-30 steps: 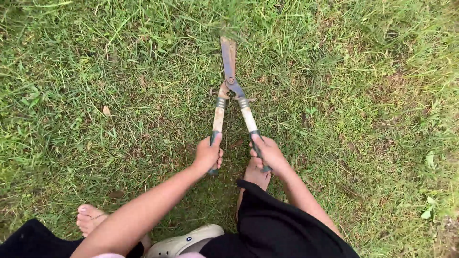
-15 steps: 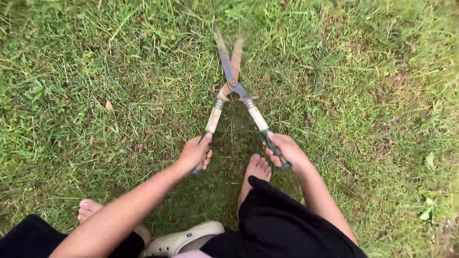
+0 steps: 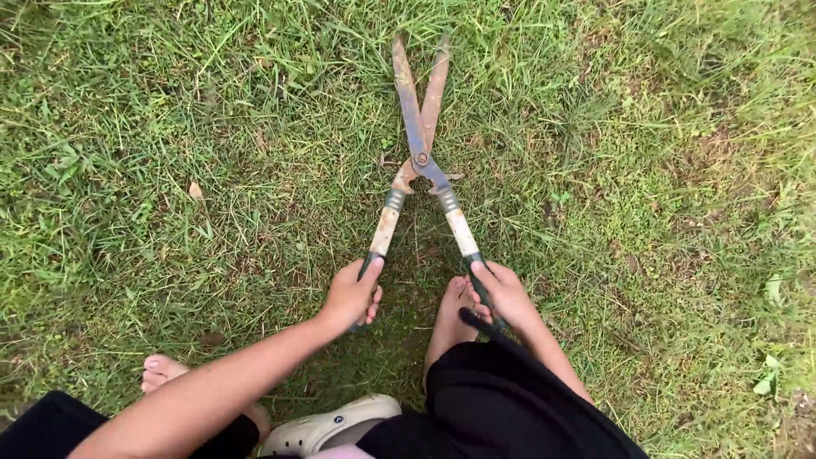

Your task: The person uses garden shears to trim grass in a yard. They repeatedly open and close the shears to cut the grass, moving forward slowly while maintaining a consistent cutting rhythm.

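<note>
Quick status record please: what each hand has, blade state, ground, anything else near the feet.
left hand: grips the shears' left handle
right hand: grips the right handle
shears: rusty blades slightly apart, tips pointing away, low over the grass
grass: green, patchy, some bare spots
feet: one bare foot between the hands, another at lower left
clog: pale, lying by the knees

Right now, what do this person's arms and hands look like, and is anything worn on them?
Both arms are bare from as far up as the picture shows, with no sleeves in view. The left hand and right hand wear no gloves, and no rings, watch or bracelets can be seen. The fingers are bare too.
</note>
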